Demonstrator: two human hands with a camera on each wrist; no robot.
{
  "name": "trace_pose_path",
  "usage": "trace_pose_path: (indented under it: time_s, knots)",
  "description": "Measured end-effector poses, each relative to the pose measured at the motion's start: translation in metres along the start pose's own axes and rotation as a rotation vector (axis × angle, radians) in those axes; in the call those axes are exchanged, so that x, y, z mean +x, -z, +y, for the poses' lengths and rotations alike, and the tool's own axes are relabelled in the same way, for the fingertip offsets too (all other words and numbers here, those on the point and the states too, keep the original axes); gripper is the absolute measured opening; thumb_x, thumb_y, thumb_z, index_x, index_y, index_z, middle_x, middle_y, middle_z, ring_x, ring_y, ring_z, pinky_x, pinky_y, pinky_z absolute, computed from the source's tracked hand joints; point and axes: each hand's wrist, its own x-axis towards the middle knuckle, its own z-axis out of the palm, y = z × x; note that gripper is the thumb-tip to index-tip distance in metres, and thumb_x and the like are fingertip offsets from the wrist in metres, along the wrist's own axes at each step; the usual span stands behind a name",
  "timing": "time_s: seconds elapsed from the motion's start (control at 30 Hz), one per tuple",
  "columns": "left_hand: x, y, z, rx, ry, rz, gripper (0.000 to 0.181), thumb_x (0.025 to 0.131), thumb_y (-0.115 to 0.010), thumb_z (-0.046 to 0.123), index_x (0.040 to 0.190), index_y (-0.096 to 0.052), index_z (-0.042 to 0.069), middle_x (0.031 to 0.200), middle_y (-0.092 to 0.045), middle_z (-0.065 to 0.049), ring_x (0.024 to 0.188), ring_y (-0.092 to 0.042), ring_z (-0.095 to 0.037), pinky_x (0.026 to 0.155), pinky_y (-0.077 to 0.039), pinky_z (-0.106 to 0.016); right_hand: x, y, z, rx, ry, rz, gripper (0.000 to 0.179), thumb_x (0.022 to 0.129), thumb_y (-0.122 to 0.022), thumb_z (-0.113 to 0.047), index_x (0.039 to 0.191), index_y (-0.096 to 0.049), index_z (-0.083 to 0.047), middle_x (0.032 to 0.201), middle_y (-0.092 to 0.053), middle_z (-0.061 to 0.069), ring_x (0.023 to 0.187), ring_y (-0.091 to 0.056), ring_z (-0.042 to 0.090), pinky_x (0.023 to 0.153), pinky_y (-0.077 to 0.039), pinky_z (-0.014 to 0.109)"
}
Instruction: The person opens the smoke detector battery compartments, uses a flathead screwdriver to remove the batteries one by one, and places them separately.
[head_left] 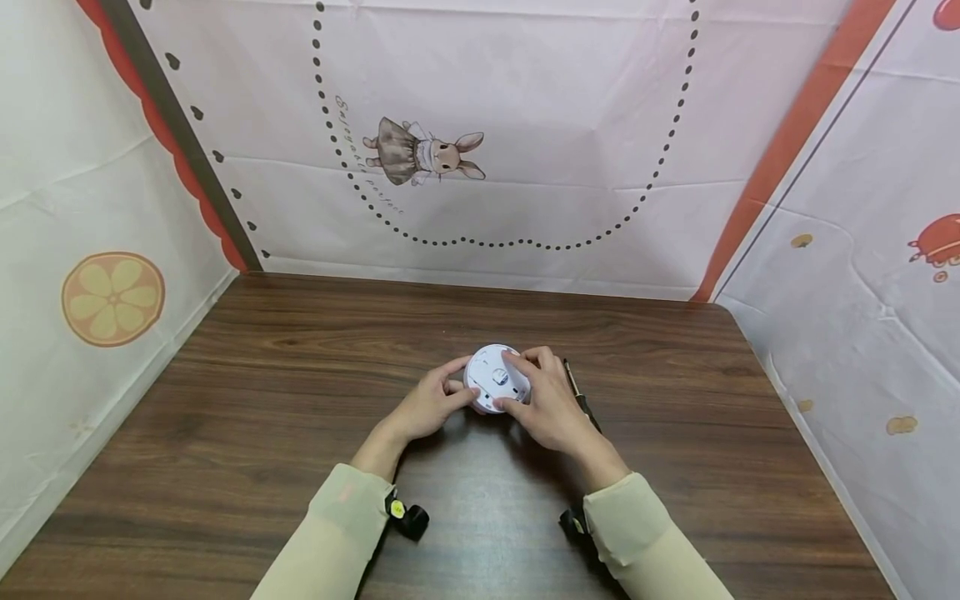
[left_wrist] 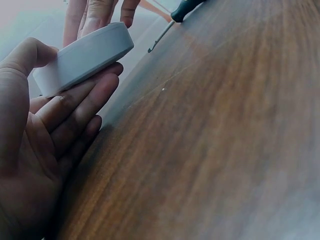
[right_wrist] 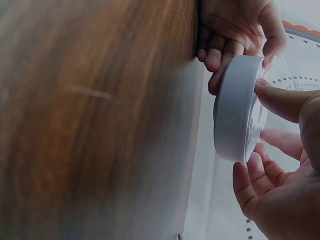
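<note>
A white, round, puck-shaped device [head_left: 487, 365] is held between both hands near the middle of the table, its flat face with small slots and a pale central label turned up. My left hand [head_left: 426, 407] grips its left side; in the left wrist view the thumb presses the upper edge and the fingers lie beneath the device [left_wrist: 85, 59]. On the other side, my right hand [head_left: 553, 407] holds the face and rim with thumb and fingertips, as the right wrist view shows at the device's edge [right_wrist: 234, 110]. The device is tilted above the tabletop.
Just right of the right hand lies a thin-shafted tool [head_left: 574, 388] with a dark green handle [left_wrist: 186, 9], partly hidden by that hand. The brown wood-grain table [head_left: 300, 350] meets white printed cloth walls [head_left: 525, 83] at the back and sides.
</note>
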Motion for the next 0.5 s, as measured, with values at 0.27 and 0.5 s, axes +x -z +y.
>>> trace_pose_path:
  time_s: [0.27,0.5]
  knots:
    - [-0.0012,0.0001,0.0008,-0.021,-0.013,-0.006,0.063,0.101,-0.063,0.015,0.158,-0.038,0.006,0.091,-0.079,-0.015,0.089,-0.072,-0.010,0.088,-0.046,-0.016,-0.0001,-0.0009,-0.0014,0.003,-0.003,-0.017,0.069,0.086,-0.086,-0.021,0.147,-0.058,-0.011,0.133,-0.052,0.016,0.121,-0.047,0.036,0.097,-0.044,0.046]
    - [-0.0032,0.0005,0.0005,-0.038,-0.024,-0.018,0.063,0.100,-0.063,0.013,0.157,-0.038,0.003,0.089,-0.079,-0.015,0.088,-0.073,-0.011,0.088,-0.046,-0.015,-0.0014,0.0002,-0.0018,-0.011,0.001,-0.042,0.068,0.087,-0.085,-0.023,0.148,-0.058,-0.011,0.134,-0.051,0.016,0.122,-0.047,0.035,0.097,-0.044,0.044]
